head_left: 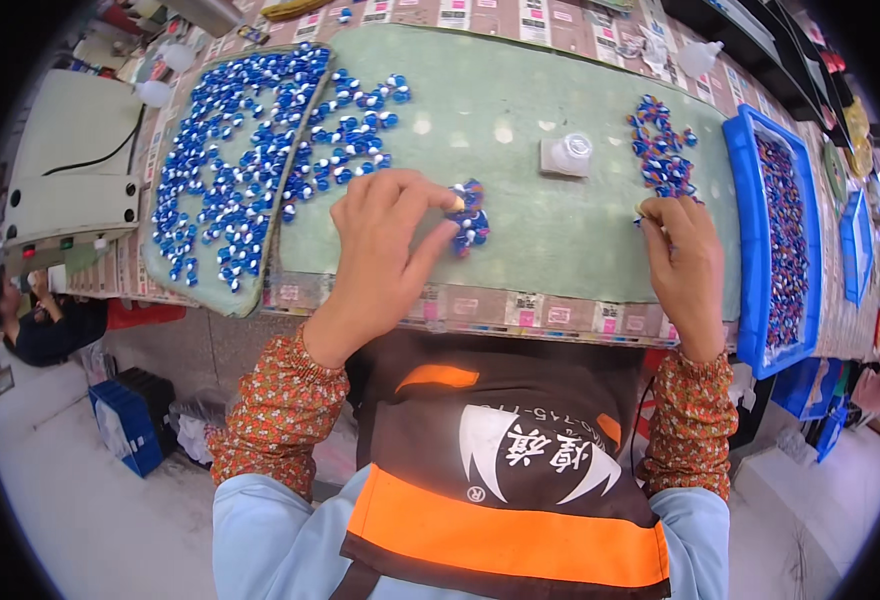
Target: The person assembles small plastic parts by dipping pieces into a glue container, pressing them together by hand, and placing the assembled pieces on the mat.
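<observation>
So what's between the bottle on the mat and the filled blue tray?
In the head view, a cluster of blue pieces lies between the bottle and tray, with bare mat either side.

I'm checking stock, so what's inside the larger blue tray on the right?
The larger blue tray holds many small pieces, blue and reddish colours showing, too crowded to count. Anything beneath the top pieces is covered.

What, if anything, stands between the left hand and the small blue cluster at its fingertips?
Nothing visible: the left hand is right beside the cluster. The white container stands farther off, beyond the cluster and to the right, outside that gap.
</observation>
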Motion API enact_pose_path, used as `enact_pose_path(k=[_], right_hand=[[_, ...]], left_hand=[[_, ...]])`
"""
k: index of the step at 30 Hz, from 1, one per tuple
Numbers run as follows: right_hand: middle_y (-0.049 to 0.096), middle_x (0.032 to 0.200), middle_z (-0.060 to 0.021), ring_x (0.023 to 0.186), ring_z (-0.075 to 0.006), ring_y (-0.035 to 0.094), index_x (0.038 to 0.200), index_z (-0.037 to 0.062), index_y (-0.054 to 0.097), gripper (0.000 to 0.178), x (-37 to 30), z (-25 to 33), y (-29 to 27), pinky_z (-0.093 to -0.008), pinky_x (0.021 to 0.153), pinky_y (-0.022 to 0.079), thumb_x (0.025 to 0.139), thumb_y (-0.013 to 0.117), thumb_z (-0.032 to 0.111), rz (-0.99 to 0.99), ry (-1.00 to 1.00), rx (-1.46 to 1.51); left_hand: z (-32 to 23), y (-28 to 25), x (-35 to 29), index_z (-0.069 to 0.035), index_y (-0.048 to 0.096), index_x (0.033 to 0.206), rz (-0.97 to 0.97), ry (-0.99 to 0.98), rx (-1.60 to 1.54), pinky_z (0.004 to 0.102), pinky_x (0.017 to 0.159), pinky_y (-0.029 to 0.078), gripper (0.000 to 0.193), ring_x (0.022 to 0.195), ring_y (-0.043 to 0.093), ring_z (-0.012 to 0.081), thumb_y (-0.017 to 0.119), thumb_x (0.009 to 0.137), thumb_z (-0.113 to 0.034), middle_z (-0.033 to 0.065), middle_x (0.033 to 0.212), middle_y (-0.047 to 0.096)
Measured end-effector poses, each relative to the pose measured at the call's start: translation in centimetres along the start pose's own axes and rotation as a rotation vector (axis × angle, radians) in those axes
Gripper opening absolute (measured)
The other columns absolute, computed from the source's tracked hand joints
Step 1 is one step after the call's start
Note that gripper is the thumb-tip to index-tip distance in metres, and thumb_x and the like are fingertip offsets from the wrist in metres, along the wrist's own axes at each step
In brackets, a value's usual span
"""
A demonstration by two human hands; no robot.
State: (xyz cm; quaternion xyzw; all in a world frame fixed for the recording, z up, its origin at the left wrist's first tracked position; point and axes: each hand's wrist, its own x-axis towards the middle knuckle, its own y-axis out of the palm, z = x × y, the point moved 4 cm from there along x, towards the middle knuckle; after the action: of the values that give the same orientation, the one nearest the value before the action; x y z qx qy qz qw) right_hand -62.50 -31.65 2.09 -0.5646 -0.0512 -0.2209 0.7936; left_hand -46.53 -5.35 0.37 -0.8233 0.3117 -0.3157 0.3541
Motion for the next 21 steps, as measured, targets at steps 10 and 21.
enact_pose_path(k=[10,21], right_hand=[[0.058,0.084,-0.0115,0.072,-0.0244,0.059,0.093,-0.0009,0.060,0.011,-1.1,2.3,1.9,-0.0343,0.065,0.047,0.090,0.070,-0.002,0.021,-0.006,0.137],[0.059,0.093,-0.0155,0.082,-0.0327,0.060,0.114,-0.0005,0.065,0.024,-2.0,2.1,1.9,-0.0403,0.074,0.048,0.091,0.068,-0.002,0.057,-0.039,0.119]], left_hand=[[5.3,-5.6,3.0,-0.012,0.070,0.102,-0.139,-0.027,0.245,0.0430,0.083,0.043,0.011,0.098,0.059,0.0293,0.071,0.091,-0.014,0.0049,0.101,0.066],[2.5,-3.6,2.9,-0.012,0.066,0.104,-0.090,0.079,0.536,0.0406,0.079,0.042,0.018,0.095,0.060,0.0263,0.074,0.090,-0.021,0.0037,0.097,0.064]])
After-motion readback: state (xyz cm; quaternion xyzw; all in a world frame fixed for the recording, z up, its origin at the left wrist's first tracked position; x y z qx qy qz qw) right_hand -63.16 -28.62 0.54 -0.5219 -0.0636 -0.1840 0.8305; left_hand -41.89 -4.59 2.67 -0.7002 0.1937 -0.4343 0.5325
